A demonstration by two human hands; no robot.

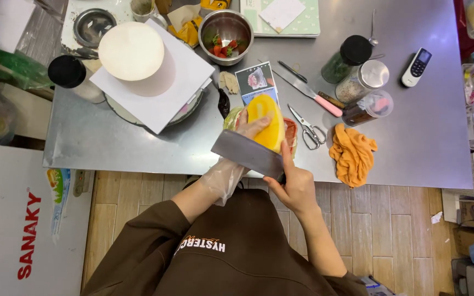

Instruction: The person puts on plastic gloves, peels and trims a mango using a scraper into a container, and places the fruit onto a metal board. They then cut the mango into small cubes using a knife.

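Here the person's left hand (253,129), in a thin clear glove, is closed around a peeled yellow mango (266,121), holding it over the front edge of the steel bench (423,137). The right hand (294,189), bare, is wrapped around the handle of a broad cleaver (247,153), whose flat blade lies against the fruit's lower side. Under the mango a plate (291,131) holding peel sits at that front edge, mostly hidden.

Bare steel lies open along the front edge toward the left corner and across the right end. An orange cloth (353,153) is bunched near the front edge, with scissors (308,127) between it and the plate.

Toward the back edge a steel bowl (225,27) holds a few strawberries. Right of it stand a dark-lidded jar (348,59) of something green, a clear-lidded jar (362,81) of pale grains and a tub (370,106) with dark contents. A round white cake (131,52) sits on a turntable near the back left corner.
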